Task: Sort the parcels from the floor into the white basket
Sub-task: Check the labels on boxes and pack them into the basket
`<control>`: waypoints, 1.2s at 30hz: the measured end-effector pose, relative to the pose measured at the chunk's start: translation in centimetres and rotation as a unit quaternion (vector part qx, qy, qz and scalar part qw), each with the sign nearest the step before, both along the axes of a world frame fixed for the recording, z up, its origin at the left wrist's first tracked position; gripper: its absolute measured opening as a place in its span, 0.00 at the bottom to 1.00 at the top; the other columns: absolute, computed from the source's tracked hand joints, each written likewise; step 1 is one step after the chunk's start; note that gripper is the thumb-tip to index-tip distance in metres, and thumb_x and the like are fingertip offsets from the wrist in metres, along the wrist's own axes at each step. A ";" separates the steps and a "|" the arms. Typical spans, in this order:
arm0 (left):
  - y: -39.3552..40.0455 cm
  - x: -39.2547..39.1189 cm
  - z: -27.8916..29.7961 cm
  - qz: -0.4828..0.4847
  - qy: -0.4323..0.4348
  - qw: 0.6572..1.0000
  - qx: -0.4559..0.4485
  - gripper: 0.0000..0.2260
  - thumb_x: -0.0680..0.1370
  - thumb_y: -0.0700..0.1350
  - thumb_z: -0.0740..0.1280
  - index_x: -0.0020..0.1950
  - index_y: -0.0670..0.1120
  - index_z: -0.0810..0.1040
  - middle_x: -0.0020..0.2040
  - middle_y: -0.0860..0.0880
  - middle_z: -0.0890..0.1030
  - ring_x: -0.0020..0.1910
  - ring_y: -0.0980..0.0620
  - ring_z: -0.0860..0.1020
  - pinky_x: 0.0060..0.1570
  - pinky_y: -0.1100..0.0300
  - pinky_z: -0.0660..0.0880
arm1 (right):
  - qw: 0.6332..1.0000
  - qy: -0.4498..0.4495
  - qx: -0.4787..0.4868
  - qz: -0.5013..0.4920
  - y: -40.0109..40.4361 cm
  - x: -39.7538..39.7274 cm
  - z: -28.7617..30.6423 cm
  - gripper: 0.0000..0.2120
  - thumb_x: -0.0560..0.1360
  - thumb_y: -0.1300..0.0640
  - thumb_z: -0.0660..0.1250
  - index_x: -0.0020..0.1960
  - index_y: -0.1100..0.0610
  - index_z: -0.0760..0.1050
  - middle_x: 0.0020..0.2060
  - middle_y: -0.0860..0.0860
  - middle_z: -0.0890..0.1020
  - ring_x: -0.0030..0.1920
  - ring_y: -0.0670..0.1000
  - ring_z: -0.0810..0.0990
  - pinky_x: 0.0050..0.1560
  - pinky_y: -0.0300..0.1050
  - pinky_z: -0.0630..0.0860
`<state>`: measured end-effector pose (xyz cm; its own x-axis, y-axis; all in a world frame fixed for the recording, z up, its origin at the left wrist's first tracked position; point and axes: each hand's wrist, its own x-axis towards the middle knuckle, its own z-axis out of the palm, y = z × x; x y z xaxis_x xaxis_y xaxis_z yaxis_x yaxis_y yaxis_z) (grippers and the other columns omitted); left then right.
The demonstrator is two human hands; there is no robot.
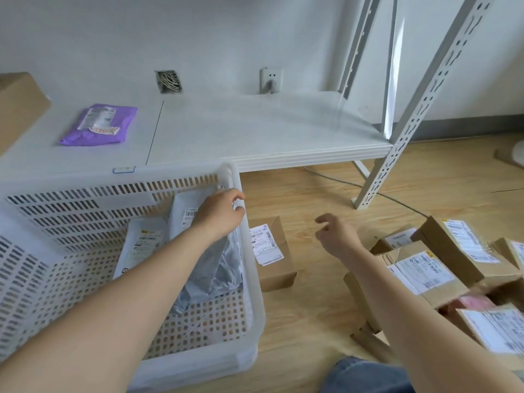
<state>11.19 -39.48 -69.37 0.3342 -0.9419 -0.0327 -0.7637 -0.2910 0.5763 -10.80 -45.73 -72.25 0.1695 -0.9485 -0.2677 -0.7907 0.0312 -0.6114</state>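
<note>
Head camera: a person's left hand (219, 214) closes around the far right corner of the white basket (252, 279), where two grey mailer bags (198, 251) already lie. The right hand (336, 236) hovers half open and empty above the wooden floor. One cardboard parcel (272, 252) sits just beside the basket; a pile of boxes (436, 268) waits at right, so most sorting appears to remain.

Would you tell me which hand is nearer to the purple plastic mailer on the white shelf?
Left. The left hand is at the white basket's rim, below the purple plastic mailer; the right hand hovers farther right over the floor.
</note>
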 end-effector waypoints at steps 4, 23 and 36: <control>-2.4 -1.3 -0.6 -0.062 -0.040 0.997 -0.010 0.15 0.76 0.40 0.61 0.62 0.48 0.76 0.62 0.46 0.74 0.60 0.47 0.73 0.54 0.59 0.67 | 0.998 0.005 0.066 0.005 -1.1 0.0 -3.8 0.19 0.75 0.63 0.58 0.66 0.55 0.69 0.50 0.57 0.79 0.42 0.52 0.74 0.36 0.41 0.69; -13.7 -4.8 -8.2 -0.030 0.034 0.959 0.281 0.19 0.72 0.38 0.57 0.61 0.32 0.70 0.37 0.38 0.74 0.30 0.41 0.70 0.25 0.62 0.55 | 0.943 0.161 0.194 0.216 -4.2 4.0 -19.3 0.27 0.79 0.49 0.53 0.74 0.37 0.46 0.75 0.40 0.37 0.75 0.57 0.43 0.71 0.59 0.58; -11.5 -10.9 -16.9 0.279 0.280 0.878 0.270 0.28 0.80 0.44 0.56 0.77 0.43 0.46 0.77 0.43 0.52 0.74 0.43 0.57 0.71 0.49 0.58 | 0.977 0.062 0.184 0.090 -3.4 -4.3 -18.0 0.17 0.75 0.52 0.62 0.63 0.52 0.73 0.73 0.53 0.62 0.73 0.49 0.60 0.63 0.38 0.63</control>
